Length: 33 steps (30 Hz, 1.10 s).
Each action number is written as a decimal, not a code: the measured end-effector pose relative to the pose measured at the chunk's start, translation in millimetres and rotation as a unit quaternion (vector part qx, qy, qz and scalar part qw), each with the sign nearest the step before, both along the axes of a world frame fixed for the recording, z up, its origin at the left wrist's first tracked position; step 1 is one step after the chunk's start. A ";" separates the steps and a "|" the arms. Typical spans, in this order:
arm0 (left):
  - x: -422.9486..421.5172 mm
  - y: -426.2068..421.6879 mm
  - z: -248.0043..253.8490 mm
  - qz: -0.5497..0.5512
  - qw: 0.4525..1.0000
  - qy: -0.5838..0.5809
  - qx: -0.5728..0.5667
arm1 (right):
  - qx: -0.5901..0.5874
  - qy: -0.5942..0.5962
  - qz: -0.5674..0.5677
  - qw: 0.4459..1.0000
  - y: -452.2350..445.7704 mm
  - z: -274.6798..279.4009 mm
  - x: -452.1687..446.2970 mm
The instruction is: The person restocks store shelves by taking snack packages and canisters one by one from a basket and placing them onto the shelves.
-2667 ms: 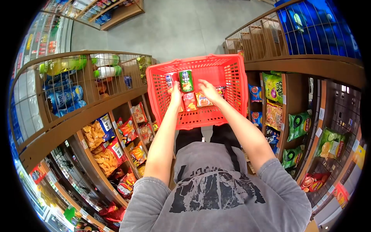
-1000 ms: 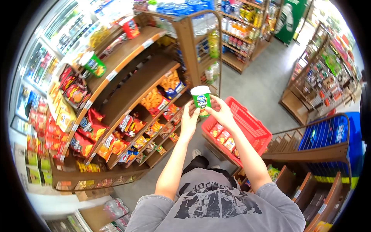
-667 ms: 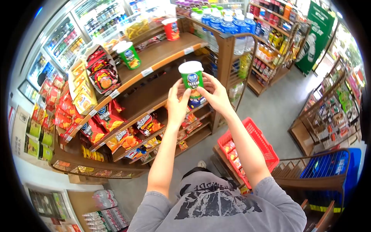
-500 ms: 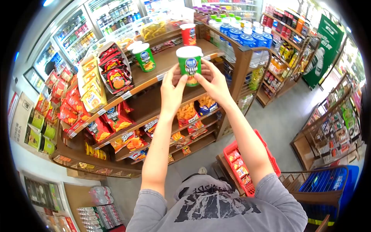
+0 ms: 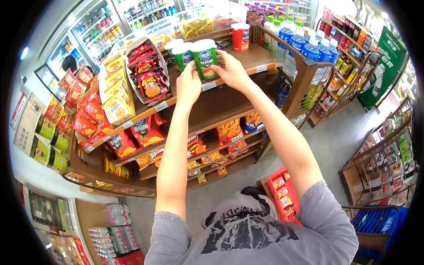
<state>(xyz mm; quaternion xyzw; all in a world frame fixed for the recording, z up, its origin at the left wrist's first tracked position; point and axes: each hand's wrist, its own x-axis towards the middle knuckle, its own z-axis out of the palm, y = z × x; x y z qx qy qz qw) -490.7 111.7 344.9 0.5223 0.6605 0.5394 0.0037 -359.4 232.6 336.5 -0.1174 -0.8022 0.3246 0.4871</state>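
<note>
Looks smooth and glossy on the held green cup, at twelve o'clock, with smooth, satiny plastic for its white lid. Appears matt and wood-like along the brown shelf below. Shines as crinkled film on the noodle packets at ten, as clear plastic on the water bottles at two. Turns to moulded plastic on the red basket at four, soft matt cloth on the grey T-shirt at six.

Green cup w/ white lid is approx. upright at top shelf edge.
</note>
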 end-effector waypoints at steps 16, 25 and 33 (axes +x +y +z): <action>18.7 -31.8 -22.5 0.154 0.974 0.163 0.022 | 0.199 -0.108 -0.142 0.964 -19.0 -7.2 9.2; 73.6 -66.2 -46.4 0.062 0.989 -0.027 0.129 | 0.068 -0.006 -0.123 0.990 -55.1 -37.2 81.5; 165.5 -61.5 -102.2 -0.086 0.984 -0.153 0.035 | -0.061 0.025 -0.130 0.989 -110.1 -89.3 203.6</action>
